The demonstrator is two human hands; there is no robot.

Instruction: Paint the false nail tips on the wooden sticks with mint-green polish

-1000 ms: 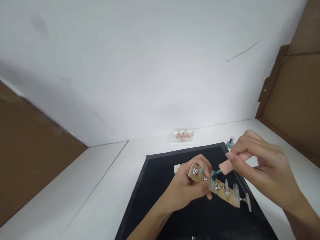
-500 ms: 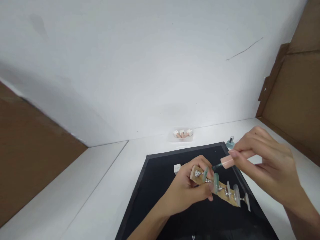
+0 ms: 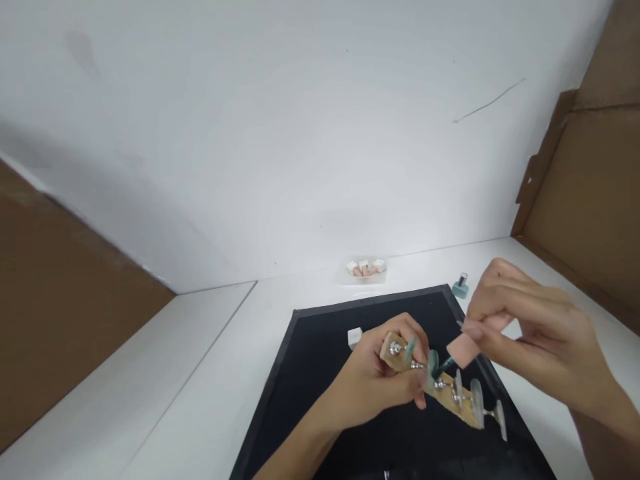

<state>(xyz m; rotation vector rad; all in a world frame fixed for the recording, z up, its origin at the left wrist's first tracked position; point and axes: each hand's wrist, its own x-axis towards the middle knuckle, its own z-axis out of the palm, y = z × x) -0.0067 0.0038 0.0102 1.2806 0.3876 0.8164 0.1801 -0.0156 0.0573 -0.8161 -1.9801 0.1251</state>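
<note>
My left hand point(image 3: 383, 370) grips a tan nail display stand point(image 3: 457, 405) and holds it tilted above a black mat. Along the stand, false nails sit on silver ball-shaped posts. Two of them are green, among them the green nail point(image 3: 433, 368) by my left fingertips; the clear nails point(image 3: 477, 400) fill the right end. Between the thumb and fingers of my right hand point(image 3: 533, 333) is a nail polish brush point(image 3: 463, 350) with a pink cap handle. Its dark green bristles touch or nearly touch the second green nail.
Beyond the mat point(image 3: 320, 353) stands a clear tray point(image 3: 361, 279) with several small white-topped pieces. A teal polish bottle point(image 3: 460, 288) is at the mat's far right corner. A white cube point(image 3: 355, 337) rests left of my left hand. Cardboard panels point(image 3: 590, 193) flank both sides.
The brush has moved down from near the first green nail to the second, and its handle has turned. The stand's right end has dipped slightly.
</note>
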